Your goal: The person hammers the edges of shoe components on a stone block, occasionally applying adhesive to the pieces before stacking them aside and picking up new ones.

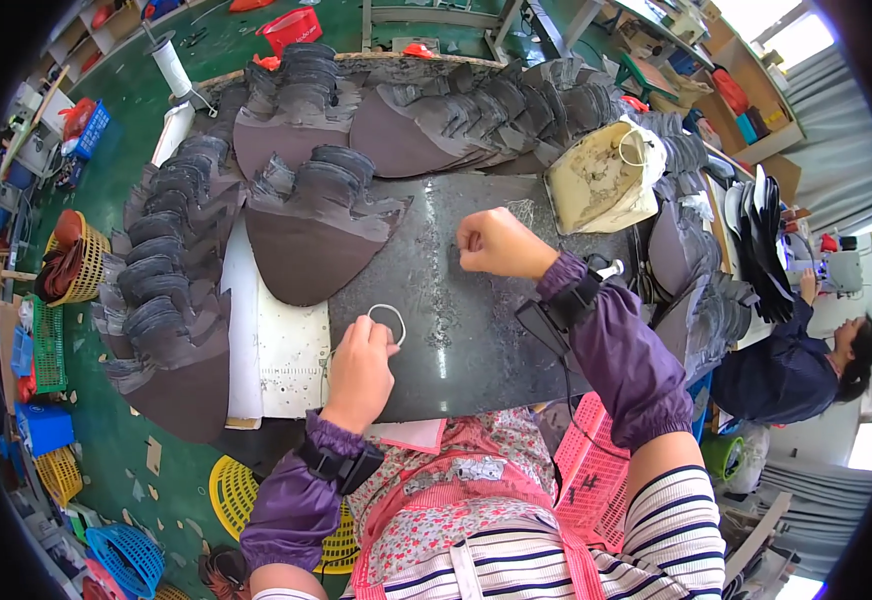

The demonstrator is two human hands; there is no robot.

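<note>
My left hand (360,372) is closed at the near side of the dark worktop (486,340), with a thin white loop (403,326) held at its fingertips. Farther off and to the right, my right hand (504,244) is raised over the worktop with its fingers curled together; whatever they may pinch is hidden. Between and beyond my hands lies a fanned stack of dark brown cut pieces (321,245) with rounded ends, left of my right hand. A stained cream plastic container (596,190) stands just beyond my right hand.
More overlapping dark stacks (171,370) line the left and far (426,130) edges. A white board (296,350) lies beside my left hand. A pink plastic basket (596,470) is near my right side. At far right sits another person (786,370).
</note>
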